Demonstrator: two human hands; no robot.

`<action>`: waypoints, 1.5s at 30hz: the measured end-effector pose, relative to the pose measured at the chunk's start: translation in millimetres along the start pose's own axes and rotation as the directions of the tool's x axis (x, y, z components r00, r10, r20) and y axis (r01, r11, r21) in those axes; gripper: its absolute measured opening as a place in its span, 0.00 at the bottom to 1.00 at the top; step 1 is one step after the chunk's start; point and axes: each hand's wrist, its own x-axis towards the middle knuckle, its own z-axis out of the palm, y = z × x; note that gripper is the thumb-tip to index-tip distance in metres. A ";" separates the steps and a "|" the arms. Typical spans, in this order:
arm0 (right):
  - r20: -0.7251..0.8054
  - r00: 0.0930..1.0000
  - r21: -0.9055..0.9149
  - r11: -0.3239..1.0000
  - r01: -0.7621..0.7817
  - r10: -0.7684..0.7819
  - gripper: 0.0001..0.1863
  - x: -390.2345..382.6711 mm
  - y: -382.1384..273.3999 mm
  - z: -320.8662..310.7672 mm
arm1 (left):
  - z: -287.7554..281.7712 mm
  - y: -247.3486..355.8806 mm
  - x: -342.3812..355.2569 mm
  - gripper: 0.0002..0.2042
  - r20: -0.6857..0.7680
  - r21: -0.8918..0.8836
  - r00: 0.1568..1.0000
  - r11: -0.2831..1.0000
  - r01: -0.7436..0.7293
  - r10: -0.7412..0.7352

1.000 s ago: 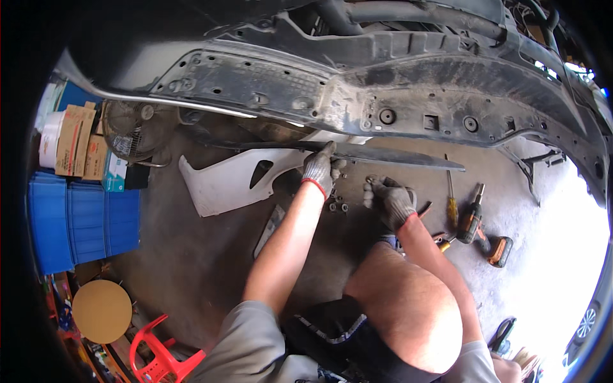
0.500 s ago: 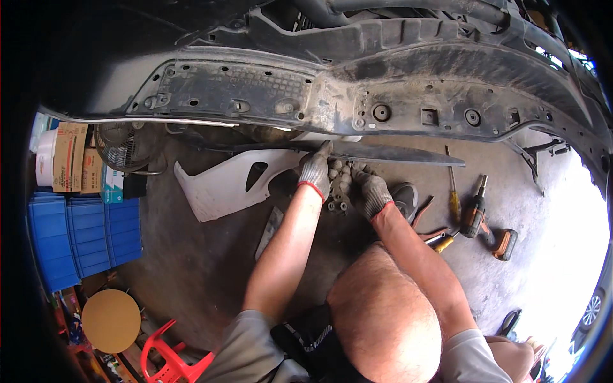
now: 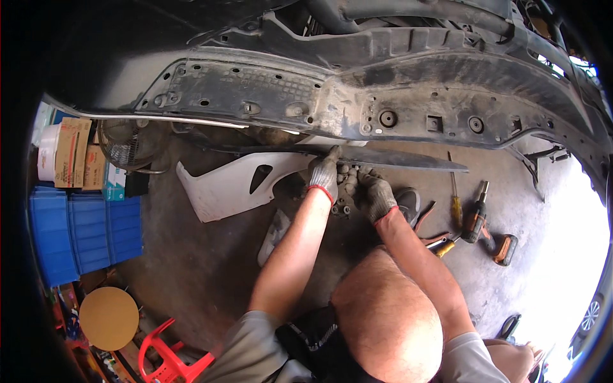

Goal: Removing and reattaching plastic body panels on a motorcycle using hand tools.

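My gloved left hand [image 3: 325,172] grips the long dark trim strip [image 3: 421,163], which hangs just below the car's dirty dark underbody panel [image 3: 242,96]. Beside it my gloved right hand [image 3: 373,195] has its fingers curled at the strip's lower edge, on something I cannot make out. Both hands are close together, and small dark round pieces [image 3: 341,209] lie just below them on the concrete. A white body panel [image 3: 223,188] lies to the left, partly behind the strip and my left hand.
At right lie a cordless drill [image 3: 476,220], yellow-handled screwdriver [image 3: 456,210], pliers [image 3: 426,214] and battery pack [image 3: 506,250]. At left stand a fan [image 3: 131,143], cardboard boxes [image 3: 71,152], blue bins [image 3: 86,230], a round tan top [image 3: 108,318] and a red plastic chair [image 3: 166,357]. My knee [image 3: 389,313] fills the lower middle.
My right hand has moved up and left to the strip beside my left hand, which stays on it. My knee has shifted left and a shoe has come into view right of that hand.
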 end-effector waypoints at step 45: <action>0.117 0.825 -0.667 0.571 0.478 -0.553 0.06 32.8 16.7 -17.0 | -1.2 2.4 21.2 0.06 -0.078 0.122 0.984 0.981 -0.150 0.160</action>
